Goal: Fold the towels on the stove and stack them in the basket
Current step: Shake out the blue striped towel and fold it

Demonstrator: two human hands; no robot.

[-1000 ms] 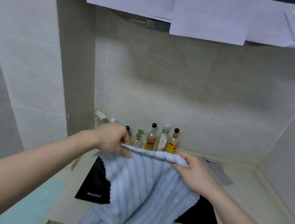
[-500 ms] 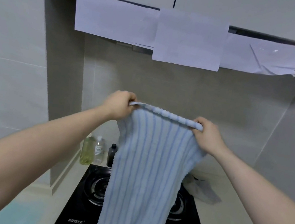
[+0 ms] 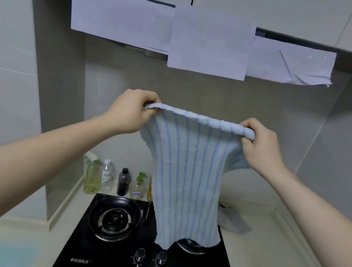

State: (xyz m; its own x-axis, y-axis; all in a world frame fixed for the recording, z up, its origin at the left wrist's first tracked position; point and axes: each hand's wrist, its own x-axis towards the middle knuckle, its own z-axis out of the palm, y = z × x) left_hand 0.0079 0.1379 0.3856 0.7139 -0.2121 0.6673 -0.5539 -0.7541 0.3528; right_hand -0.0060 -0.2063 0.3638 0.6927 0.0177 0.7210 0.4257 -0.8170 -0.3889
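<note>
Towel: light-blue striped towel (image 3: 189, 170) hangs full length in the air above the stove (image 3: 149, 243), bottom hem just over the right burner, not touching as far as I can tell.
L hand: left hand (image 3: 131, 111) pinches the top-left corner, thumb and fingers curled round the edge.
R hand: right hand (image 3: 259, 142) pinches the top-right corner the same way; top edge pulled fairly taut btwn the two.
Fold state: none yet. Towel is one open sheet, sides curling in a bit, no crease made.
Other towel: grey cloth (image 3: 233, 222) lies crumpled on the counter just right of the stove, partly hidden behind the blue one; unfolded.
Basket: not in view, so can't say if anything's stacked in it.
Done so far: prob. only the pick-up and shake-out of this one.
Left: all folds on the blue towel, then into the basket; grey cloth after that, if it counts as a towel.
Progress: early, I'd judge.
Bkgd: bottles (image 3: 105, 180) along the back wall, paper sheets (image 3: 208, 43) taped over the hood.
</note>
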